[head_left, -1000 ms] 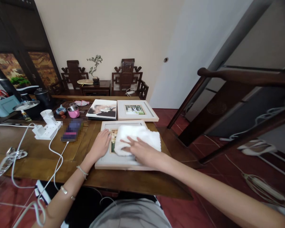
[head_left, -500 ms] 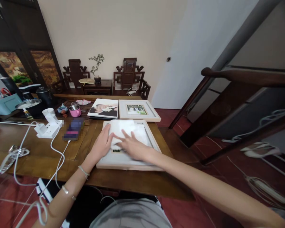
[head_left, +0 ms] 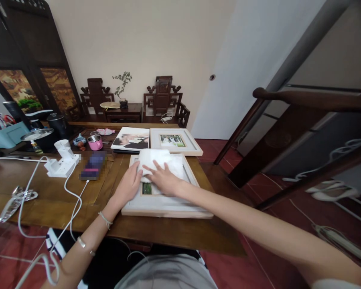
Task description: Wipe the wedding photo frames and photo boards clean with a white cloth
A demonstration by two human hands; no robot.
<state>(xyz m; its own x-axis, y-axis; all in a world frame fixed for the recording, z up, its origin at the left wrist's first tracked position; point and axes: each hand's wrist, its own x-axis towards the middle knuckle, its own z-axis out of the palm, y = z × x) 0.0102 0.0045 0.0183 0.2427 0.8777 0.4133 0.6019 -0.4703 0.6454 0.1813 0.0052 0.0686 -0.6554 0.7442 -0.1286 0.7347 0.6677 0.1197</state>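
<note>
A light wooden picture frame (head_left: 168, 212) lies flat on the table in front of me, a green photo (head_left: 147, 188) partly showing in its pale mat. Across its upper half is a folded white cloth (head_left: 152, 157). My right hand (head_left: 164, 178) is pressed on the cloth with its fingers spread. My left hand (head_left: 128, 184) is closed over the frame's left side, with fingers together and thumb close to the cloth's edge; its fingertips' undersides are hidden.
Behind lie another framed photo (head_left: 195, 147) and a photo book (head_left: 129, 138). To the left are a phone (head_left: 93, 166), a power strip (head_left: 61, 165) with white cables, a pink cup (head_left: 95, 142) and a silver claw-shaped item (head_left: 16, 202). A dark wooden chair (head_left: 289, 120) stands right.
My right hand has slid slightly up and left with the cloth, which is bunched more at its left side. More of the green photo shows below it. My left hand stays at the frame's side.
</note>
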